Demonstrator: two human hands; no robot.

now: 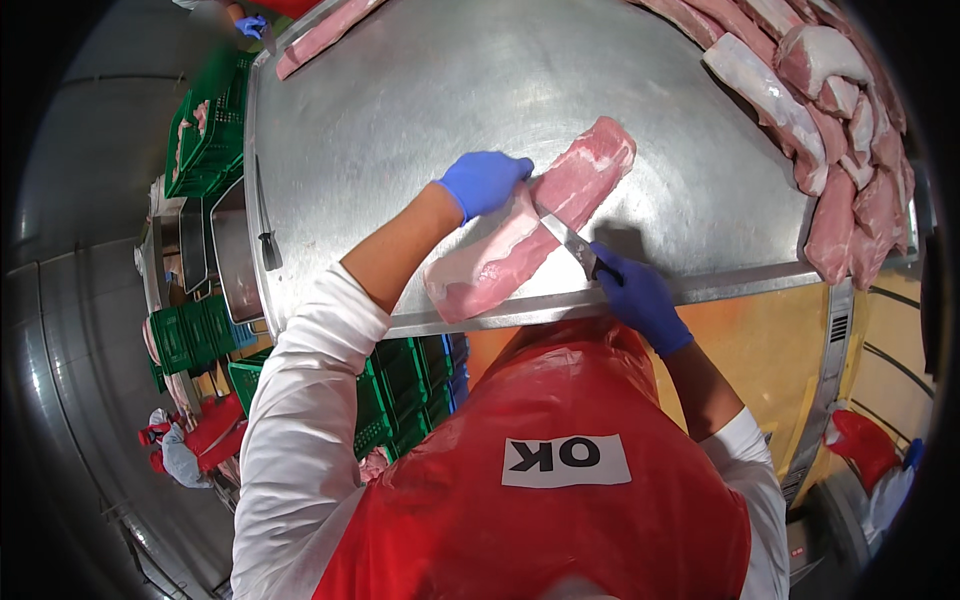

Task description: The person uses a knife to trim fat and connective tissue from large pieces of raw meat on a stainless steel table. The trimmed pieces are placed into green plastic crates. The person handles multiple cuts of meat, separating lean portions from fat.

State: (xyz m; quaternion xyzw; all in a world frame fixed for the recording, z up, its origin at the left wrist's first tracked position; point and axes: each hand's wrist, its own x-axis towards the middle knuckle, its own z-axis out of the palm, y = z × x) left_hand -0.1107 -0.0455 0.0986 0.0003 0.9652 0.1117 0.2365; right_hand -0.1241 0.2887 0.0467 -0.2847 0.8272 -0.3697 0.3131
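Note:
A long pink pork cut with white fat lies diagonally across the steel table, near its front edge. My left hand, in a blue glove, is closed on a pale flap at the cut's upper left side. My right hand, also gloved, grips the dark handle of a knife; the silver blade reaches into the middle of the meat beside that flap.
Pork pieces are piled at the right; another strip lies at the back left. Green crates and a steel tub stand left. Co-workers appear at lower left and right, and a gloved hand at top left.

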